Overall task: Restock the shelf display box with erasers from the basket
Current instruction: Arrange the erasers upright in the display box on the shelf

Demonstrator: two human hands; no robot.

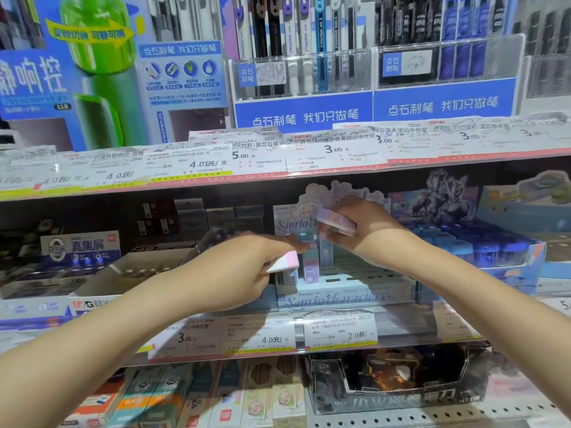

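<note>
A pale blue display box (340,296) with cartoon characters printed on it stands on the middle shelf. Two or three erasers (310,261) stand upright at its left end; the slots to their right look bare. My left hand (244,267) is at the box's left end, closed on a pink and white eraser (285,261) right next to the upright ones. My right hand (364,225) hovers above the box in front of its backing card and grips a few pink and white erasers (338,222). The basket is out of view.
A white open carton (129,273) sits left of the display box, a blue box of erasers (482,245) right of it. Price tags line the shelf edge (278,335). Pen racks fill the shelf above; a dark box (398,381) and packets fill the one below.
</note>
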